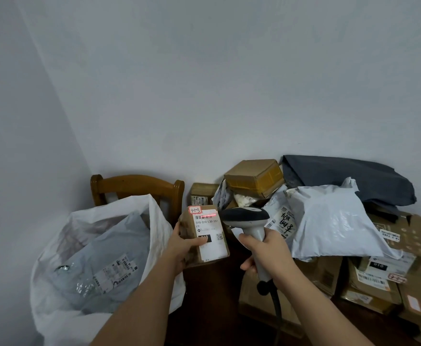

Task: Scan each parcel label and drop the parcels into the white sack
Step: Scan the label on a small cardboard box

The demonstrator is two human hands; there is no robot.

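- Parcel [204, 236]: a small brown cardboard box in my left hand [182, 248], held up in front of me between the white sack [99, 258] and the pile of waiting parcels [329, 233].
- My left hand wraps its left side from behind, thumb pressed flat on the lower part of the white label [208, 233]; the fingers behind are hidden, so I cannot say how they lie.
- My right hand [264, 250] is closed round the grey handle of the scanner [248, 219], whose head sits just beside the box. A red scan line falls across the barcode at the label's top.
- I judge the box light: one hand carries it with no sign of strain. Its walls look stiff enough to take a firm squeeze, though the edges seem a little worn and soft.
- Cardboard gives good friction. The glossy label is slicker, so I would keep most of the pressure on the bare card at the side, not on the label.
- My thumb should stay clear of the barcode, as it is now, low on the label.
- The sack's mouth gapes open just left of the box, with a grey poly mailer [109, 250] already inside. A soft landing, I expect, so a short drop should do no harm.
- The wooden chair [139, 188] behind the sack seems to prop it up.
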